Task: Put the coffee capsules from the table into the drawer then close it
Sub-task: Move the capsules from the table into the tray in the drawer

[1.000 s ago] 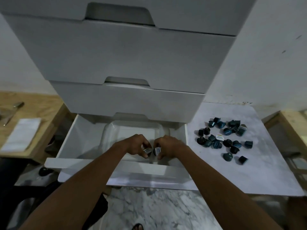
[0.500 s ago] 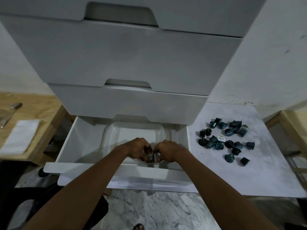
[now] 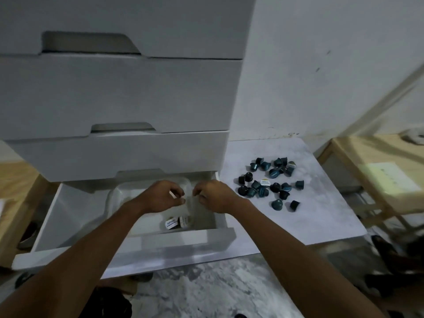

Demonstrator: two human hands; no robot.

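The bottom white drawer [image 3: 137, 245] stands pulled out, with a clear plastic tray [image 3: 119, 191] inside it. Two coffee capsules [image 3: 176, 222] lie label-up at the tray's front right. My left hand [image 3: 160, 196] and my right hand [image 3: 213, 196] hover side by side just above the tray, fingers loosely curled and holding nothing. Several dark blue and black capsules [image 3: 268, 183] are scattered on the white marble-look table [image 3: 321, 216] to the right of the drawer.
Closed white drawers [image 3: 119, 92] rise above the open one. A wooden stool or table [image 3: 378, 171] stands at the far right, and another wooden surface [image 3: 13, 203] at the far left. Marbled floor [image 3: 206, 290] lies below.
Both hands held a capsule each over the tray; they have let go and lifted slightly. The two capsules now lie in the tray. My view has swung to the right.
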